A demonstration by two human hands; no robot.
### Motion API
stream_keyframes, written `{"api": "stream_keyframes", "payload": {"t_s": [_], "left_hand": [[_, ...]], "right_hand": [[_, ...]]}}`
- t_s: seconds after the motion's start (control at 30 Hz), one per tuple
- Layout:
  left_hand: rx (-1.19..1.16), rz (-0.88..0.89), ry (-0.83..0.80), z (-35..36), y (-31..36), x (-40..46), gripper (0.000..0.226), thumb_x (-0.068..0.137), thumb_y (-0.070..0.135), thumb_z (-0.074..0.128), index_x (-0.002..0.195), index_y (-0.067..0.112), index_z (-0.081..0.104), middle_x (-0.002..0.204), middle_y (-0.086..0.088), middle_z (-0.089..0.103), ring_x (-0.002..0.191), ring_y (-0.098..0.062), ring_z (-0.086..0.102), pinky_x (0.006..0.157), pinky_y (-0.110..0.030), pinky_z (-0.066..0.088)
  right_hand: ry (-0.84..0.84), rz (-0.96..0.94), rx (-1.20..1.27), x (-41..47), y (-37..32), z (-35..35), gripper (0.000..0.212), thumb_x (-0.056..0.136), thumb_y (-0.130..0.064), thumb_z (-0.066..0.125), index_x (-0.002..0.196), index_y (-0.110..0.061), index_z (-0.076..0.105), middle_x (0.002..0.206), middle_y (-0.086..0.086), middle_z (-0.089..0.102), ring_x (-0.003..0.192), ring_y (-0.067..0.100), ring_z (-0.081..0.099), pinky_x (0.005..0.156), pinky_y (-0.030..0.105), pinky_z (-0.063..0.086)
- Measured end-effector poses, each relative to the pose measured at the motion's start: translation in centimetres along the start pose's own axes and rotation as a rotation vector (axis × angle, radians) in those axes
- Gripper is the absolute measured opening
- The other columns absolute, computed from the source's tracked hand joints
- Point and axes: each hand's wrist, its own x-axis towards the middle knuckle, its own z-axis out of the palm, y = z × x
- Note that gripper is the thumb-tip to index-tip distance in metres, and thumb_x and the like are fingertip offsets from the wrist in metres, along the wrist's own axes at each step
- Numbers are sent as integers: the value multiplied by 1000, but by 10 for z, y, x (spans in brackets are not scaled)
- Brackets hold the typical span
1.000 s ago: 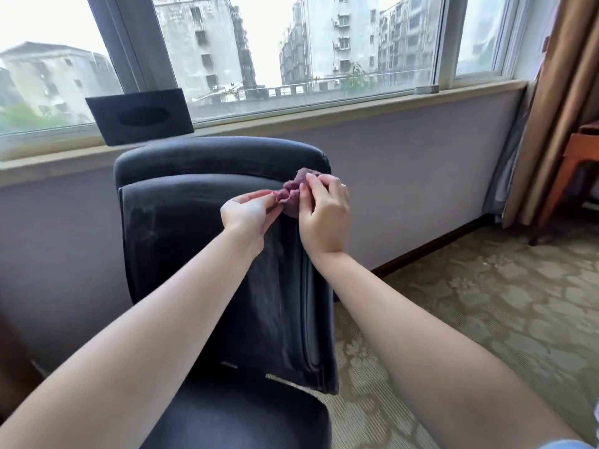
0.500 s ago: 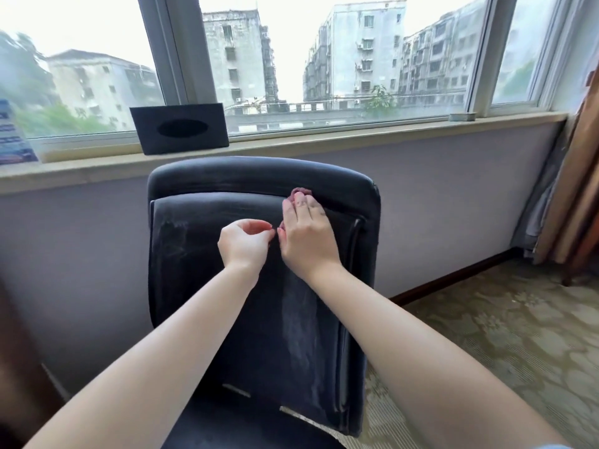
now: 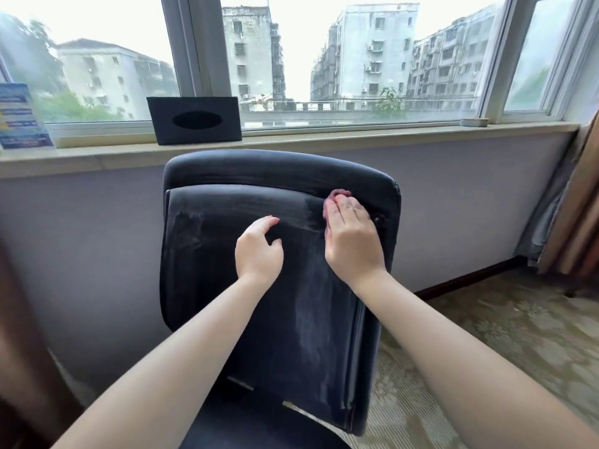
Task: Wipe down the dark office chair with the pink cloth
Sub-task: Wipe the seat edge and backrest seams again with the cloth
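The dark office chair (image 3: 227, 319) faces me, its backrest dusty with pale smears. My right hand (image 3: 351, 236) lies flat with straight fingers on the pink cloth (image 3: 337, 193), pressing it against the upper right of the backrest; only the cloth's edges show past my fingers. My left hand (image 3: 257, 251) hovers in front of the middle of the backrest, fingers loosely curled, holding nothing.
A black tissue box (image 3: 194, 119) stands on the windowsill (image 3: 356, 137) behind the chair, with a blue leaflet (image 3: 22, 116) at far left. Curtains (image 3: 573, 222) hang at the right. Patterned carpet (image 3: 502, 335) spreads to the right of the chair.
My left hand has let go of the cloth and drawn away to the left. My right hand has flattened on the cloth and moved it right along the top of the backrest.
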Motion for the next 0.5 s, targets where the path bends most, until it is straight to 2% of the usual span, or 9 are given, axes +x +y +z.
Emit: {"api": "stream_keyframes", "payload": {"t_s": [0.17,0.4,0.5], "left_hand": [[47,-30,81,-25,-18,27,44,87,-4,48,126,14,60,128,-1,61,121,-17,53,105,-32,41],[93,-31,147,-44,-61,76,45,89,-2,45,128,16,58,131,0,59,122,-18,53,106,-31,40],[45,-22,164,-49,-80,91,47,86,-5,46,127,14,60,129,-1,60,121,-17,54,105,-33,41]], "right_hand": [[-165,-17,-57,23,-31,36,54,73,-9,68,124,6,56,126,26,55,117,40,53,102,46,43],[-199,-119,-7,59,-77,83,54,72,-10,69,122,6,57,125,25,56,117,39,54,101,45,43],[-264,-188,-16,76,-97,102,54,80,-14,61,130,3,51,135,24,49,126,37,46,107,42,34]]}}
